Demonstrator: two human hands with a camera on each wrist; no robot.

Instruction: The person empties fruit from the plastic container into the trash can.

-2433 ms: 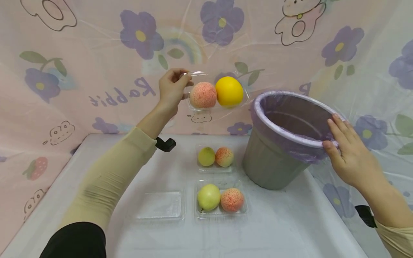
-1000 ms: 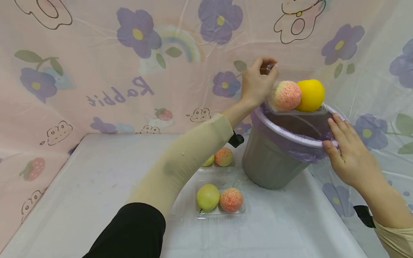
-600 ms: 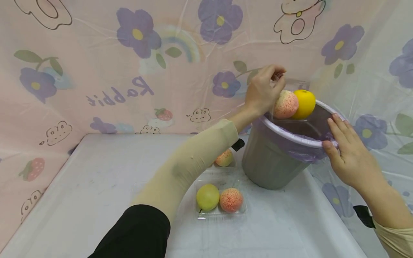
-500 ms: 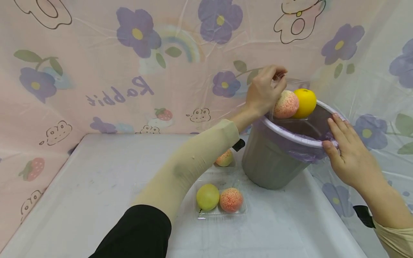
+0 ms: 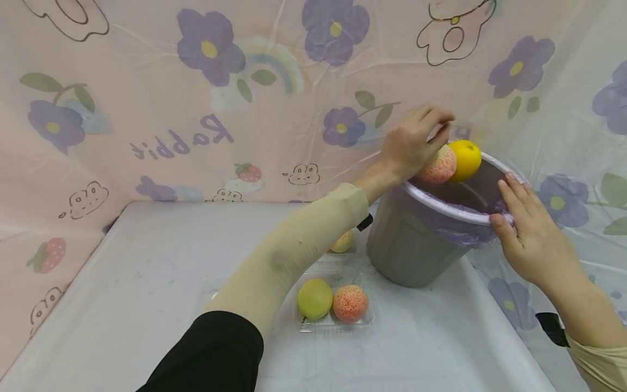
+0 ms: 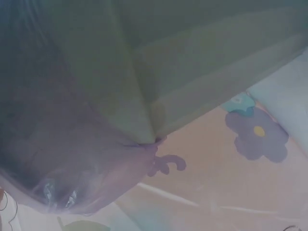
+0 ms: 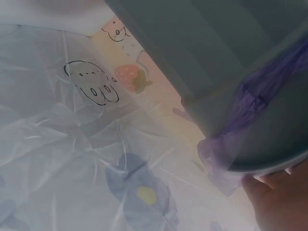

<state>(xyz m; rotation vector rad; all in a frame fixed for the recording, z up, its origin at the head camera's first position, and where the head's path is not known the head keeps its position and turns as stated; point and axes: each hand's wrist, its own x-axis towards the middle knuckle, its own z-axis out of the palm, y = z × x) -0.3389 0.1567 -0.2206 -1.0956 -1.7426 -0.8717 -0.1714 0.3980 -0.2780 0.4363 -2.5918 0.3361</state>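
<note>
My left hand (image 5: 437,128) reaches over the far rim of the grey bin (image 5: 411,250) and pinches the edge of a clear tray that barely shows. A pink speckled fruit (image 5: 439,165) and a yellow fruit (image 5: 466,159) lie against it, tilted into the bin's mouth. My right hand (image 5: 502,210) grips the near right rim, thumb outside and fingers over the purple liner (image 5: 450,226). The left wrist view shows only the bin wall (image 6: 192,57) and liner (image 6: 82,168). In the right wrist view the bin (image 7: 216,62), its liner (image 7: 226,159) and a bit of my hand appear.
A clear tray (image 5: 368,317) with a yellow-green fruit (image 5: 314,299) and a pink fruit (image 5: 350,302) lies at the table's front centre. Behind my left arm another pink fruit (image 5: 343,242) peeks out. Flowered cloth walls close the white table (image 5: 147,261) at back and sides.
My left hand has carried the tray with two fruits from the back centre to above the bin, then tipped it downward so the fruits sink toward the opening. The right hand stays on the rim.
</note>
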